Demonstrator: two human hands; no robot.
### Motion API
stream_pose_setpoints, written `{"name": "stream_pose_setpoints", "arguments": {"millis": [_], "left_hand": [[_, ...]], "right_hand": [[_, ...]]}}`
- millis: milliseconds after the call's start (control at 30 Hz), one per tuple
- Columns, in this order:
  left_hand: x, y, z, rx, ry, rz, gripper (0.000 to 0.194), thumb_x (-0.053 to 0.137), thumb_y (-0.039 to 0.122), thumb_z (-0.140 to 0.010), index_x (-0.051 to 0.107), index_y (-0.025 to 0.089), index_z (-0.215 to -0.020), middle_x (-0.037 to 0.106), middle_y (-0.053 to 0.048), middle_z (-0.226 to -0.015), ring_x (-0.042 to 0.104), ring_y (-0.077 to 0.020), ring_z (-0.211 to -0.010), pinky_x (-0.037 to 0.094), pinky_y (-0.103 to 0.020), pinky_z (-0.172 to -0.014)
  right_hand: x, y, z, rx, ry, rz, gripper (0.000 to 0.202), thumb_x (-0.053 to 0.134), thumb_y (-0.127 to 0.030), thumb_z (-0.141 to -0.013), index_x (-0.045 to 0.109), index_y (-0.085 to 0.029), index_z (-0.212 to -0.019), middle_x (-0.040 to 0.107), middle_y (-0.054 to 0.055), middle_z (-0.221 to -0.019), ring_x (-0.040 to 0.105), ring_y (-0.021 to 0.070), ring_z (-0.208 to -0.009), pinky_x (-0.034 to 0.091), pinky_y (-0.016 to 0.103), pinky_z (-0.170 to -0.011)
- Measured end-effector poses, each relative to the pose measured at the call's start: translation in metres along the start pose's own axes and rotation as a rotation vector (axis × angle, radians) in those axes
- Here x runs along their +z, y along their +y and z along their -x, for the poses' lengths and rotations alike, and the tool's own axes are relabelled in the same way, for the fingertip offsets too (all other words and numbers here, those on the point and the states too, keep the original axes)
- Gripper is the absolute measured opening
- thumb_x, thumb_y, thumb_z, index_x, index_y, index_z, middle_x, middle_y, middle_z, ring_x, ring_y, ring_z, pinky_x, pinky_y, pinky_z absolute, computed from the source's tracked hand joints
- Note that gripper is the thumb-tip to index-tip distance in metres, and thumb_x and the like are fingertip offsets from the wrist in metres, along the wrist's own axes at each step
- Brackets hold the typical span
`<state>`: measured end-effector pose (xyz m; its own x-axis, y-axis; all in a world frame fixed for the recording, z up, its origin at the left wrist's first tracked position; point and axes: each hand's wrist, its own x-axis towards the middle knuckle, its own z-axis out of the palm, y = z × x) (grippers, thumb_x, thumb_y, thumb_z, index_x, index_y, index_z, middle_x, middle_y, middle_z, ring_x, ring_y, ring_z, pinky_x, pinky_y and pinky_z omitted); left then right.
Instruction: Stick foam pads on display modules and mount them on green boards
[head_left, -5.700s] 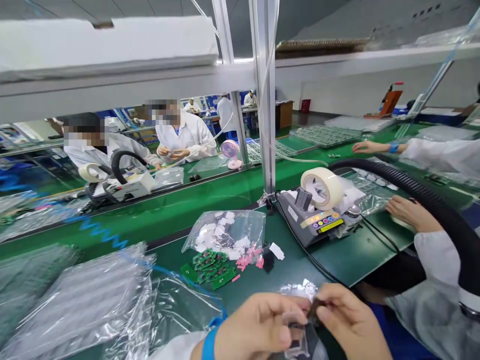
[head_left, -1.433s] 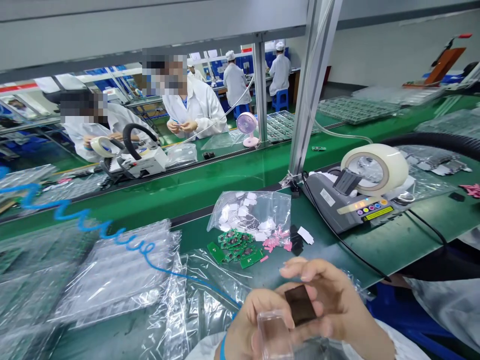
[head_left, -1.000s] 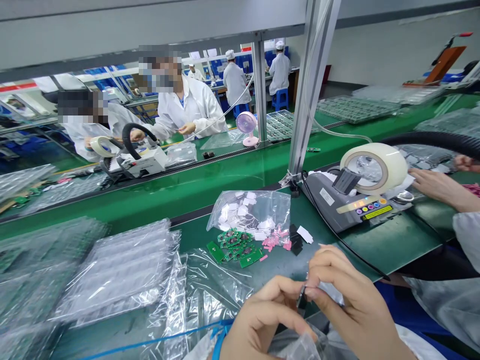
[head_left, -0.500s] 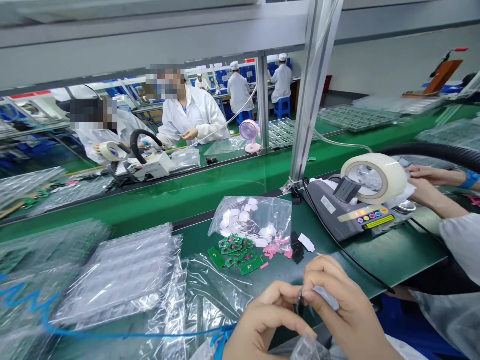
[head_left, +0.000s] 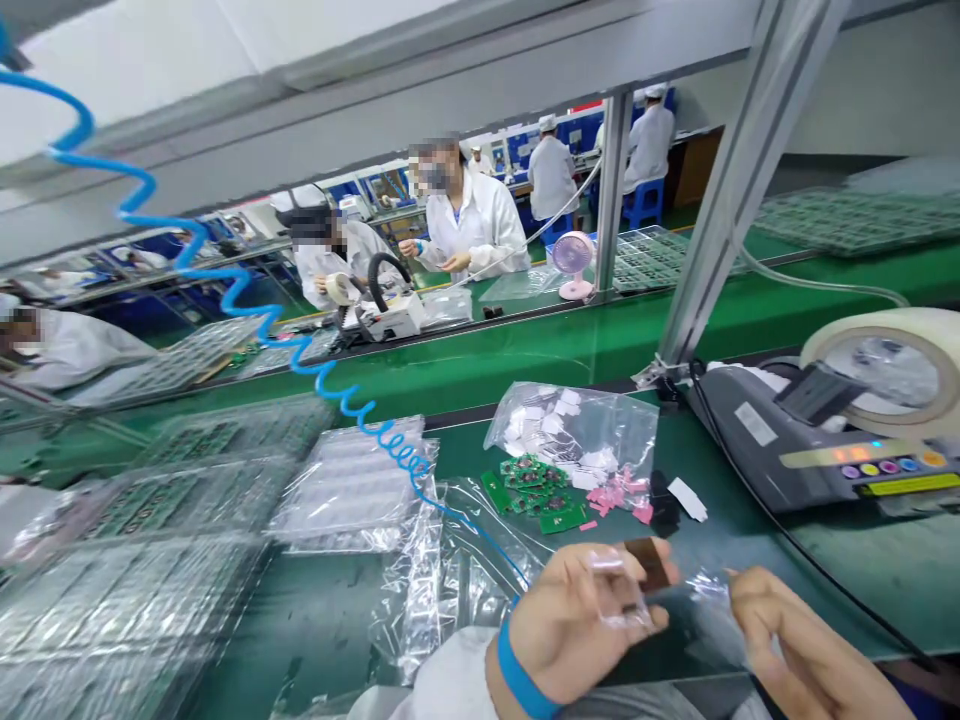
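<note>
Palm up above the bench, my left hand (head_left: 562, 620) holds a small clear plastic piece (head_left: 616, 590) and a dark brown flat piece (head_left: 648, 563) near its fingertips. A blue band circles that wrist. To its right, my right hand (head_left: 787, 635) pinches a crumpled, blurred piece of clear plastic film (head_left: 711, 605). Just beyond my hands lie small green circuit boards (head_left: 536, 485) and pink pieces (head_left: 619, 495). Behind them is a clear bag (head_left: 637, 430) with white tabs and thin wires. A white label-like piece (head_left: 688, 499) lies beside some black pieces (head_left: 663, 500).
A grey tape dispenser (head_left: 750, 430) with a large roll (head_left: 885, 365) stands right. Clear trays (head_left: 150, 580) are stacked left, beside bagged sheets (head_left: 345, 485). A coiled blue cord (head_left: 247, 300) crosses the view. Co-workers (head_left: 476, 220) sit beyond the metal post (head_left: 731, 190).
The view has swung left. My hands, close together before, are now apart: my left palm has turned up and my right hand has moved right with the film.
</note>
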<state>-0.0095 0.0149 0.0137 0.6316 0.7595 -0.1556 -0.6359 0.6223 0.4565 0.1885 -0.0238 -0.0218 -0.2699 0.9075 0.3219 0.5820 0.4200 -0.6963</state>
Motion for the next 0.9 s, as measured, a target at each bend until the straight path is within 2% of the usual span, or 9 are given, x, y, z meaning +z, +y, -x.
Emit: {"name": "stream_pose_setpoints", "arguments": {"millis": [133,200,267,333,433,500,667,767,900], "left_hand": [[-0.004,0.007,0.001,-0.028,-0.029,0.096,0.027,0.073,0.037,-0.065,0.07,0.017,-0.083,0.061,-0.007,-0.116,0.053,-0.0208,-0.108,0.043,-0.032,-0.086],[-0.005,0.007,0.001,-0.07,-0.063,0.11,0.029,0.071,0.039,-0.066,0.069,0.016,-0.085,0.06,-0.007,-0.118,0.052,-0.0213,-0.11,0.043,-0.033,-0.088],[-0.003,0.004,0.0,-0.103,-0.084,0.098,0.031,0.072,0.037,-0.065,0.07,0.016,-0.087,0.06,-0.008,-0.118,0.052,-0.0221,-0.11,0.043,-0.034,-0.089],[0.0,0.001,-0.002,-0.119,-0.089,0.063,0.03,0.074,0.035,-0.063,0.07,0.016,-0.086,0.06,-0.008,-0.118,0.051,-0.0233,-0.109,0.043,-0.036,-0.089],[0.005,-0.002,-0.003,-0.13,-0.082,-0.017,0.031,0.077,0.034,-0.06,0.071,0.014,-0.082,0.061,-0.01,-0.112,0.052,-0.0239,-0.105,0.044,-0.035,-0.086],[0.007,-0.003,-0.003,-0.126,-0.06,-0.061,0.032,0.078,0.034,-0.057,0.071,0.012,-0.08,0.063,-0.01,-0.1,0.055,-0.0204,-0.095,0.044,-0.029,-0.079],[0.006,-0.004,0.0,-0.093,0.005,-0.091,0.031,0.078,0.032,-0.057,0.071,0.011,-0.079,0.062,-0.005,-0.077,0.056,-0.0134,-0.076,0.043,-0.023,-0.073],[0.008,0.0,0.002,-0.069,-0.001,-0.122,0.03,0.078,0.034,-0.058,0.071,0.013,-0.078,0.065,-0.01,-0.095,0.056,-0.0216,-0.097,0.042,-0.03,-0.084],[0.009,0.007,0.005,-0.089,-0.014,-0.132,0.032,0.077,0.036,-0.058,0.069,0.017,-0.082,0.054,-0.014,-0.127,0.042,-0.0312,-0.123,0.031,-0.042,-0.1]], "right_hand": [[0.016,0.055,0.02,0.181,0.082,0.347,0.028,0.041,-0.032,-0.087,0.049,-0.022,-0.062,0.051,0.002,-0.059,0.05,0.0185,-0.055,0.044,0.031,-0.052],[0.016,0.065,0.023,0.218,0.096,0.416,0.027,0.043,-0.031,-0.086,0.053,-0.023,-0.063,0.054,0.003,-0.06,0.051,0.0203,-0.057,0.043,0.033,-0.053],[0.008,0.052,0.017,0.202,0.105,0.364,0.019,0.043,-0.03,-0.088,0.056,-0.023,-0.075,0.059,0.004,-0.073,0.056,0.02,-0.068,0.046,0.033,-0.061],[-0.005,0.023,0.004,0.095,0.162,0.24,0.014,0.045,-0.032,-0.089,0.054,-0.022,-0.095,0.061,0.006,-0.091,0.057,0.0196,-0.086,0.047,0.031,-0.071],[-0.021,-0.021,-0.021,-0.139,0.143,0.237,0.039,0.049,-0.044,-0.086,0.046,-0.02,-0.117,0.06,0.008,-0.107,0.054,0.0216,-0.103,0.04,0.037,-0.09],[-0.023,-0.037,-0.033,-0.211,0.078,0.254,0.041,0.05,-0.046,-0.086,0.045,-0.021,-0.119,0.063,0.006,-0.104,0.056,0.0212,-0.1,0.032,0.042,-0.097],[-0.017,-0.039,-0.041,-0.216,-0.043,0.294,0.022,0.056,-0.031,-0.085,0.05,-0.025,-0.105,0.067,0.001,-0.094,0.06,0.0182,-0.086,0.025,0.047,-0.099],[-0.022,-0.033,-0.039,-0.248,-0.015,0.341,0.025,0.057,-0.025,-0.082,0.051,-0.025,-0.106,0.067,0.002,-0.098,0.06,0.019,-0.092,0.024,0.047,-0.1],[-0.037,-0.015,-0.033,-0.227,0.032,0.413,0.025,0.062,-0.032,-0.08,0.056,-0.025,-0.103,0.068,0.001,-0.096,0.062,0.02,-0.09,0.025,0.047,-0.101]]}}
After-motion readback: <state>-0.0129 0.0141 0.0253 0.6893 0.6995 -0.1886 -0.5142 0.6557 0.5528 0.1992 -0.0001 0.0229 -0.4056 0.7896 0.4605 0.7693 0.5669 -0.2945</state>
